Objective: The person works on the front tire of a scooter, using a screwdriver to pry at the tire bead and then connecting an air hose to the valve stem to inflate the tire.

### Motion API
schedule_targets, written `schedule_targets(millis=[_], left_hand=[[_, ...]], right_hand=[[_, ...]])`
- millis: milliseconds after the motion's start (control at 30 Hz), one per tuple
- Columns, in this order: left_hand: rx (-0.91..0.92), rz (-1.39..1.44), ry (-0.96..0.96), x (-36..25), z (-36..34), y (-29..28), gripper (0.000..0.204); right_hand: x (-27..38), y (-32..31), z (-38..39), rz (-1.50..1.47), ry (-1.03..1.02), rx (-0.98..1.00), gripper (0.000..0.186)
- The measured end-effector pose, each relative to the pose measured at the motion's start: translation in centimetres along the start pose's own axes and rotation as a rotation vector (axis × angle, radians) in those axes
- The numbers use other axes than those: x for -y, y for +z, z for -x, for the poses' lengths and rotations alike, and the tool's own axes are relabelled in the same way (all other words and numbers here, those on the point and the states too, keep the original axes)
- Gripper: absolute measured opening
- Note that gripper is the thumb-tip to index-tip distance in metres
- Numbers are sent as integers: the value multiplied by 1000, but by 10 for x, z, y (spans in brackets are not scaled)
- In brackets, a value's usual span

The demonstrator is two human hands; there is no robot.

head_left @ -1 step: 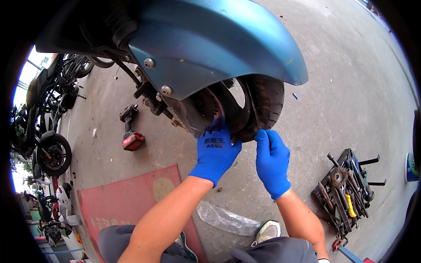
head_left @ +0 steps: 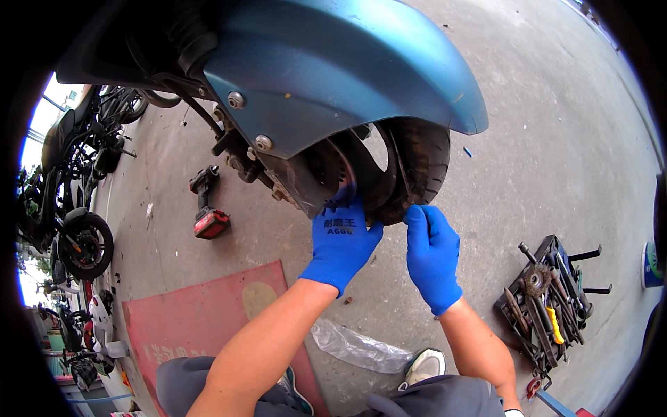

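My left hand (head_left: pixel 344 243), in a blue glove, reaches under the lower end of a dark guard (head_left: pixel 292 181) beside the sprocket and wheel; its fingertips are hidden. My right hand (head_left: pixel 431 257), gloved alike, is closed in a pinch at the lower edge of the black tire (head_left: pixel 424 160); I cannot make out what is between its fingers. Above both hands is a two-wheeler's blue fender (head_left: pixel 361 62), bolted over the wheel, with dark linkage parts to its left.
A cordless power tool (head_left: pixel 208 215) lies at left, near parked motorcycles (head_left: pixel 76 174). A red mat (head_left: pixel 187 313) and plastic sheet (head_left: pixel 358 351) lie near my feet (head_left: pixel 424 368). A tray of tools (head_left: pixel 542 306) sits at right on the concrete floor (head_left: pixel 535 153), near a bucket (head_left: pixel 649 264).
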State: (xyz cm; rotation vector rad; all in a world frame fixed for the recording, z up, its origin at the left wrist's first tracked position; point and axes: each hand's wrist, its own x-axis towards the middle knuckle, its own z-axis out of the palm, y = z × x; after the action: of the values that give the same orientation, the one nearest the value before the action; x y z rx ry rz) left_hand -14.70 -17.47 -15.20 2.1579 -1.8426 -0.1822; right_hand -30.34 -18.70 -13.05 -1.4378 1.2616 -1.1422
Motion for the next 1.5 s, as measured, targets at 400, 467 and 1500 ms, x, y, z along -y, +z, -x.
schedule_targets(millis=[400, 467, 1500], left_hand=[[60, 15, 74, 12, -8, -2, 63], [17, -52, 36, 12, 0, -1, 62], [104, -329, -7, 29, -3, -4, 75]], right_hand=[[-4, -40, -16, 132, -231, -101, 20], [-16, -49, 18, 152, -66, -7, 19], [-132, -154, 102, 1042, 201, 133, 16]])
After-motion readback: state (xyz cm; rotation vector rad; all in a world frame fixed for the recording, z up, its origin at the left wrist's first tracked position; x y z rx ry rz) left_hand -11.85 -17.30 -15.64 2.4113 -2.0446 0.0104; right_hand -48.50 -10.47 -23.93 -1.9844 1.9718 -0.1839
